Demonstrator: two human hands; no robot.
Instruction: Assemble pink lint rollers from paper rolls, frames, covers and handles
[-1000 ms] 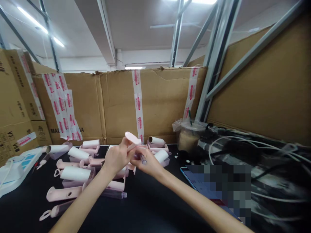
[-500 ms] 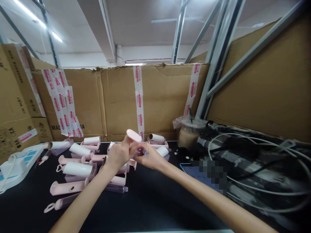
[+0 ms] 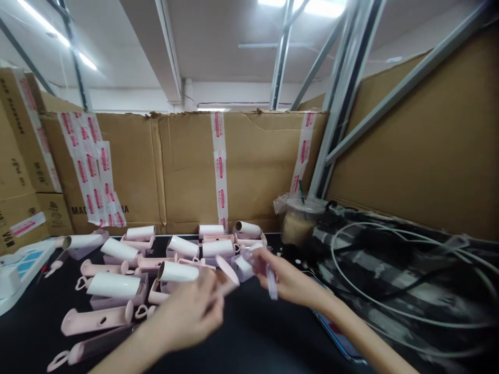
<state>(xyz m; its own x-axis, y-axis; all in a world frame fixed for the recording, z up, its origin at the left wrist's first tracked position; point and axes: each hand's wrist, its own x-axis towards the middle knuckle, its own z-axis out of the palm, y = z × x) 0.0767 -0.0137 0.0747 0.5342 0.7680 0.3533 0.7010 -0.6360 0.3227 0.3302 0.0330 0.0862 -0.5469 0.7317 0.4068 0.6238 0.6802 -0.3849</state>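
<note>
My left hand (image 3: pixel 187 314) is closed on a pink plastic holder with a rounded end plate (image 3: pixel 227 270), slightly blurred, low in front of the rolls. To its right, my right hand (image 3: pixel 286 278) grips a clear, purplish plastic piece (image 3: pixel 272 282), its far end smeared by motion. The two hands are apart. Left of them lie several white paper rolls (image 3: pixel 113 284) on cardboard cores, some in translucent purple trays. Among these are pink holders (image 3: pixel 97 318) and a dark translucent tube with a heart-shaped pink loop (image 3: pixel 76 354).
A cardboard wall (image 3: pixel 191 166) closes off the back of the black table (image 3: pixel 249 337). On the right are a drink cup (image 3: pixel 299 226), a phone (image 3: pixel 339 337) partly under my right forearm, and coiled white cable (image 3: pixel 390 322) over dark patterned fabric. A white power strip (image 3: pixel 23 275) lies left.
My hands, together around the pink and clear pieces before, have separated. The left has come lower and nearer with the pink holder; the right has moved rightward with the clear piece.
</note>
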